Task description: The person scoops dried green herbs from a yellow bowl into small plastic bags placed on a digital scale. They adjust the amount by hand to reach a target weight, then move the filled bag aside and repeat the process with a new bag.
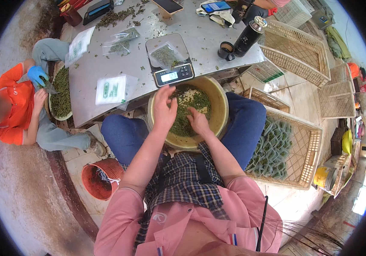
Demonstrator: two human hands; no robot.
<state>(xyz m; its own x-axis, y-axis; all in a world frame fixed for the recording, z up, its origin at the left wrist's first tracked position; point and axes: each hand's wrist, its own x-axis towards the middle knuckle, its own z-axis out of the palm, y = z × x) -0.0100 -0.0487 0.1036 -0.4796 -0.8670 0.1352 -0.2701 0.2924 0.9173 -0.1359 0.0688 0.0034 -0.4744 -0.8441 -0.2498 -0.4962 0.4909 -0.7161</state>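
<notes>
A yellow basin [220,110] holding small green plant pieces sits between the knees. Over its left part is my left hand [166,108], palm turned inward, with a few green bits at its fingers. Lower, on the right side of the basin, my right hand [198,121] points its fingers into the green pieces; whether it grips any cannot be told. Just beyond the basin, a digital scale [174,75] at the table edge carries a clear plastic bag of green pieces [164,56]. Left of the scale lies a stack of printed clear bags [111,90].
A metal table [202,41] bears more filled bags, phones, a black cup [226,51] and a thermos [248,38]. A plastic crate [304,153] of filled bags stands right, a red bucket [101,177] lower left. A co-worker in orange [16,102] sits at left.
</notes>
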